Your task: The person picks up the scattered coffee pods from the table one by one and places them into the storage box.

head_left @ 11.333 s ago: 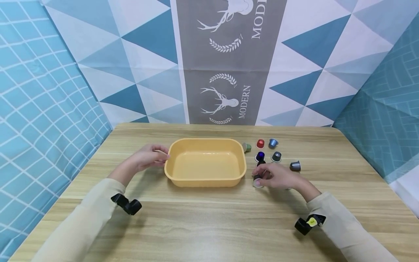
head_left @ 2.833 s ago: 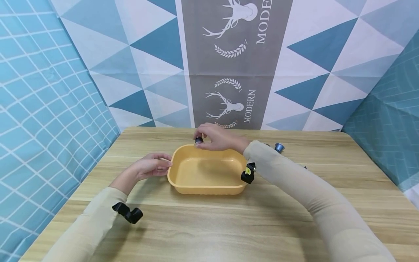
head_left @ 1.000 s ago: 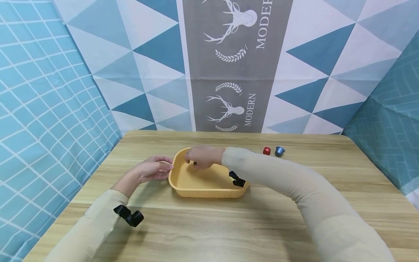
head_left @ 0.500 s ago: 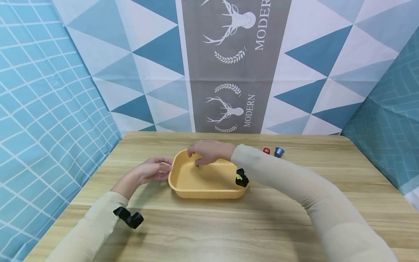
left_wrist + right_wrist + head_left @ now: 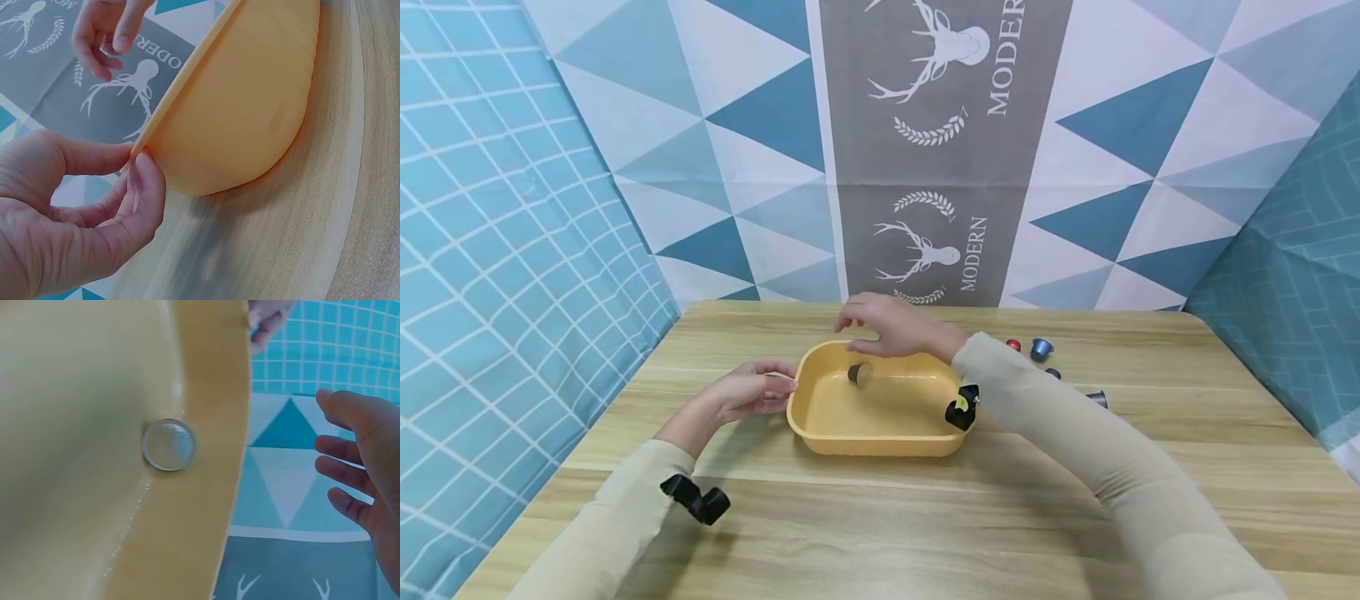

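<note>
My left hand (image 5: 754, 387) pinches the left rim of a yellow plastic basin (image 5: 880, 446) between thumb and fingers, which the left wrist view shows closely. Inside the basin, near its far left part, a dark coffee capsule (image 5: 856, 374) lies tipped on its side. Its silvery round lid (image 5: 169, 445) faces the camera in the right wrist view. My right hand (image 5: 891, 325) hovers above the far rim, fingers spread and apart from thumb, holding nothing. Capsule and right hand are clearly separate.
On the table (image 5: 880, 533) right of the basin stand several more capsules: a red one (image 5: 1013, 344), a blue one (image 5: 1042, 349), a dark one (image 5: 1053, 373) and a grey one (image 5: 1097, 399). My right sleeve partly covers that area. A patterned backdrop (image 5: 910, 167) rises behind.
My right hand went from the capsules at the right to the basin with the dark capsule, lowered it inside, let go and rose above the far rim. The left hand stays at the rim.
</note>
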